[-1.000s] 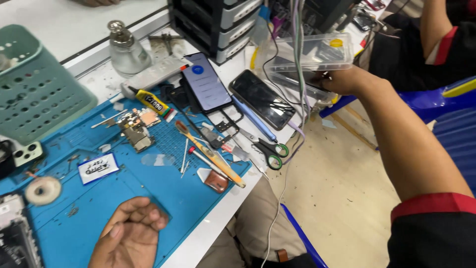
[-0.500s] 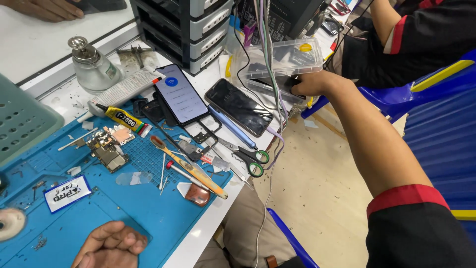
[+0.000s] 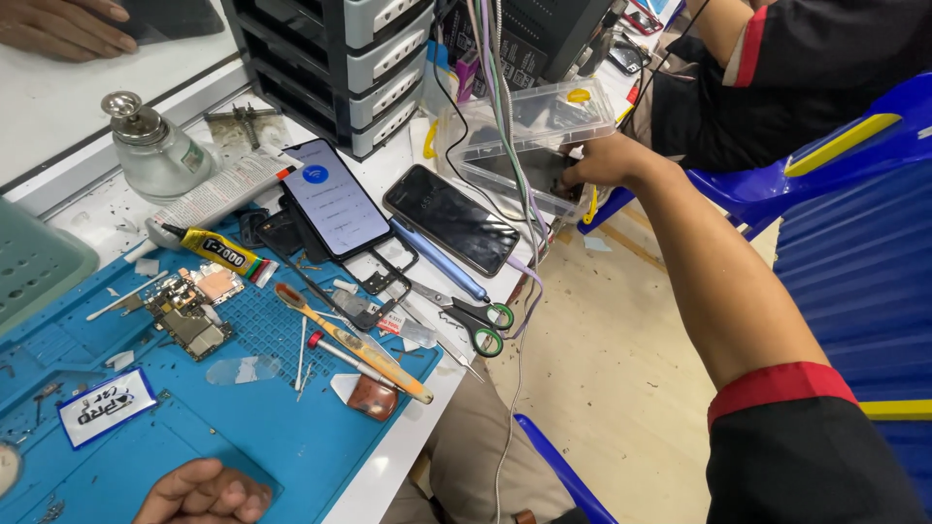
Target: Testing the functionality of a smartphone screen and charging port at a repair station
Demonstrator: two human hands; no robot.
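Our right hand (image 3: 604, 160) reaches into the clear plastic box (image 3: 524, 146), fingers hidden, grip unclear; our left hand (image 3: 204, 493) rests curled, empty, steadying on the blue mat (image 3: 262, 437).

A mat (image 3: 243, 437) covers the bench's near left. On it lie a circuit board (image 3: 184, 320) and, at three o'clock from that, a screwdriver (image 3: 349, 342). Scissors (image 3: 476, 320) lie at three o'clock of the screwdriver. Two phones (image 3: 335, 197) (image 3: 451, 218) sit at twelve o'clock of these, a plastic box (image 3: 524, 136) beyond, drawers (image 3: 330, 68) behind.
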